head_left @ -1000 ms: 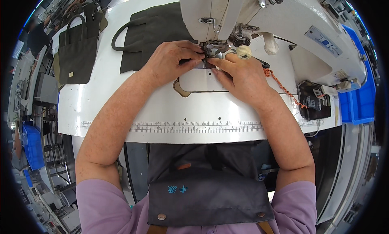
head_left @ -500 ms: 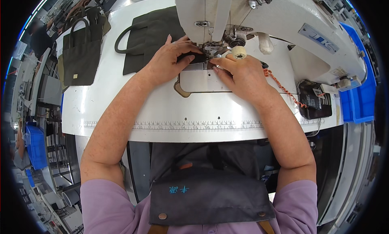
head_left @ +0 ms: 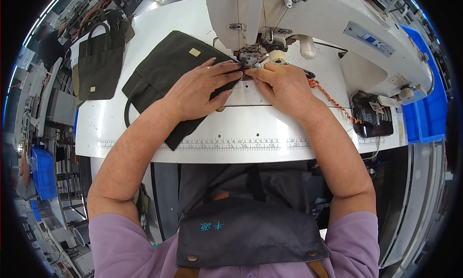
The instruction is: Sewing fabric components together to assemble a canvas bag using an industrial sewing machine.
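Observation:
A dark green handbag [head_left: 161, 66] lies turned at an angle on the white sewing table, its right corner under the needle area of a sewing machine [head_left: 318, 22]. A small pale label [head_left: 194, 52] shows on it, and a handle loops out at its left. My left hand [head_left: 200, 87] lies over the bag, fingers stretched toward the needle and thumb apart. Beside the presser foot my right hand [head_left: 287, 87] reaches in with its index fingertip at the bag's corner, the thumb held away from it. The machine head hides the exact stitching point.
A similar bag [head_left: 100, 71] sits at the table's far left. A printed ruler strip [head_left: 226, 145] runs along the front edge. On the right are an orange coiled cord [head_left: 333, 97], a dark phone-like slab [head_left: 371, 114] and a blue bin [head_left: 424, 114].
The bag has turned, so its label shows and a lower corner now reaches the ruler strip. Its handle has swung down and left. My left hand has shifted slightly lower with it.

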A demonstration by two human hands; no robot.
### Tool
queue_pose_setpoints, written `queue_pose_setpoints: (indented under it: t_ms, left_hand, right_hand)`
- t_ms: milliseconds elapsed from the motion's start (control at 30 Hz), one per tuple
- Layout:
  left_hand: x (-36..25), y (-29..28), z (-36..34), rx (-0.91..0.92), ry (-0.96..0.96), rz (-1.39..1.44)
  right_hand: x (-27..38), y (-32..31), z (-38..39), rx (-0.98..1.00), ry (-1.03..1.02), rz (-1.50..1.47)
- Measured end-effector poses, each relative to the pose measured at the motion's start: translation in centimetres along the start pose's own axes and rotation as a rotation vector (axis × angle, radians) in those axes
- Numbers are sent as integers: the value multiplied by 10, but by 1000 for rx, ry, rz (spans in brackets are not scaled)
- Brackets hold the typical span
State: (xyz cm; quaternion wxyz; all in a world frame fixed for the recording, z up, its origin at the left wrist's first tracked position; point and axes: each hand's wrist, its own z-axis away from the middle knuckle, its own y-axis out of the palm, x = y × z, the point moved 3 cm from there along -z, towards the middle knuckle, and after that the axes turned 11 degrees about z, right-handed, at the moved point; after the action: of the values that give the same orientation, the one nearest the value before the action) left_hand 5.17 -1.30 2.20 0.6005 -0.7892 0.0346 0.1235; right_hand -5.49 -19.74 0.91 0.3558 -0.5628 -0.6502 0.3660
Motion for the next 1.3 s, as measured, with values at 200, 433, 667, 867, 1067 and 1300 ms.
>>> queue_pose_setpoints:
  t_ms: [200, 433, 667, 867, 1067, 1300]
  left_hand:
    - [9, 5, 1, 14, -46, 198]
    - [10, 4, -3, 4, -71, 191]
    - [10, 2, -2, 32, -78, 184]
    - [14, 3, -3, 49, -53, 152]
    - [-1, 1, -3, 118, -210, 172]
    - [-47, 16, 10, 122, -377, 175]
  right_hand:
    - [1, -1, 0, 8, 17, 0]
    - [0, -2, 1, 7, 32, 7]
    - [-3, -2, 3, 6, 35, -3]
    - [-4, -3, 4, -4, 33, 0]
    - [-4, -2, 4, -8, 31, -12]
    - [-2, 3, 5, 1, 7, 25]
